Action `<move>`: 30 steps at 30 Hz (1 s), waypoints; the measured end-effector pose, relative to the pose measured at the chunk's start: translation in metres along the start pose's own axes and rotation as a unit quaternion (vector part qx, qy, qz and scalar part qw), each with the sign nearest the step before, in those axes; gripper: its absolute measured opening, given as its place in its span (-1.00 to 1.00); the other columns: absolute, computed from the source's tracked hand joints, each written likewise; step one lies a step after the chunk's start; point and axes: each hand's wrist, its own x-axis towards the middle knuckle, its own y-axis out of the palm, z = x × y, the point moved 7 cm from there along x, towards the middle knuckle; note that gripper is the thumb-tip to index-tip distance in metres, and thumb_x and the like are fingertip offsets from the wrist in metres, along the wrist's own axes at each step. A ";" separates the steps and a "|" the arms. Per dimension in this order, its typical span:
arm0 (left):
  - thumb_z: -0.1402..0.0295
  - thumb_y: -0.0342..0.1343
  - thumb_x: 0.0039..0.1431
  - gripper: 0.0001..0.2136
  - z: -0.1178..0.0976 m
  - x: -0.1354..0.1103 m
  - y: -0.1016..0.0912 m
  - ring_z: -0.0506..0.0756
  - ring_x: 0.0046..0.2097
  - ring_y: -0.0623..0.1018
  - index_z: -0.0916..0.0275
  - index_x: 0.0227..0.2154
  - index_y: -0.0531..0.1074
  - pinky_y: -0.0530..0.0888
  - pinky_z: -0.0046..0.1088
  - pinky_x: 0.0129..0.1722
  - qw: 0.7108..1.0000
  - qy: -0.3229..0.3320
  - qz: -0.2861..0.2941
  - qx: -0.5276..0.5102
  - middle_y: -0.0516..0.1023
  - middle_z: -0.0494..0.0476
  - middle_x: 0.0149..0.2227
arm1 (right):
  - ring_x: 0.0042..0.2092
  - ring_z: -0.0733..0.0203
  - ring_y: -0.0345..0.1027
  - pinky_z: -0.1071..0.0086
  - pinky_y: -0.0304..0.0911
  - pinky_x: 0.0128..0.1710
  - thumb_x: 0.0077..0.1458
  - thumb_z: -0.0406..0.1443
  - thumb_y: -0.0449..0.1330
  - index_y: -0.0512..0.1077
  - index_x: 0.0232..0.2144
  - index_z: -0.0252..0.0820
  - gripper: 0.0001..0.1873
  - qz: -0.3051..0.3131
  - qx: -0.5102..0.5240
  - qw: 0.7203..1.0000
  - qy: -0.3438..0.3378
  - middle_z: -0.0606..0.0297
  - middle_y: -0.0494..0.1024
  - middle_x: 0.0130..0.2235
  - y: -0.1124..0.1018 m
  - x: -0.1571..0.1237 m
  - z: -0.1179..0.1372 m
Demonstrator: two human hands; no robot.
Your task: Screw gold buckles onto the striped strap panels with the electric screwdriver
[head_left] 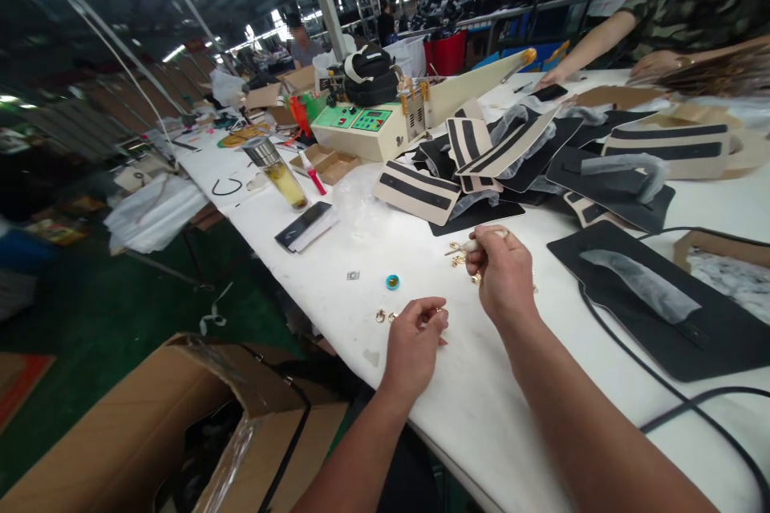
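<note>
My right hand (506,268) is closed round a small screwdriver-like tool (463,248) with a pale handle and a thin metal shaft pointing left. Below and behind it lie several gold-coloured metal fittings (458,260), partly hidden by the hand. My left hand (416,341) rests low over the white table (354,313), thumb and fingertips pinched together; what is between them is too small to tell. Just left of it are two small gold rings (380,316). A small blue dish (392,282) with something yellowish inside sits a little farther back.
Black panels (662,296) and beige pieces with black strips (416,192) pile up on the right. A bottle (280,176), a dark phone-like object (304,226) and a machine (361,128) stand left and behind. Cardboard box (138,401) at lower left. Another person's arm (601,44) reaches in.
</note>
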 end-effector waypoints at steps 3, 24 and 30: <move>0.20 0.39 0.08 -0.64 0.005 -0.009 -0.023 0.10 -0.24 0.62 0.30 -0.11 0.60 0.59 -0.43 -0.36 0.985 -0.049 -0.038 -0.159 0.59 0.12 -0.30 | -0.58 0.38 0.21 0.52 0.14 -0.62 0.06 -0.19 0.37 0.46 -0.43 -0.19 -0.78 0.040 0.000 0.999 0.033 0.44 0.41 -0.57 0.015 -0.016 -0.018; 0.25 0.40 0.04 -0.68 0.003 -0.015 -0.034 0.00 -0.37 0.51 0.33 -0.18 0.61 0.45 -0.58 -0.52 0.985 -0.012 -0.067 -0.161 0.60 0.12 -0.32 | -0.64 0.41 0.10 0.51 0.10 -0.65 0.02 -0.16 0.36 0.37 -0.45 -0.14 -0.73 0.071 0.159 0.956 0.235 0.55 0.23 -0.62 0.050 -0.071 -0.066; 0.20 0.39 0.05 -0.73 0.005 -0.016 -0.039 0.06 -0.32 0.56 0.29 -0.29 0.57 0.55 -0.53 -0.51 0.986 0.005 -0.100 -0.136 0.58 0.09 -0.36 | -0.64 0.42 0.12 0.52 0.06 -0.66 0.00 -0.17 0.37 0.39 -0.45 -0.16 -0.74 0.072 0.136 0.966 0.207 0.52 0.27 -0.62 0.049 -0.069 -0.062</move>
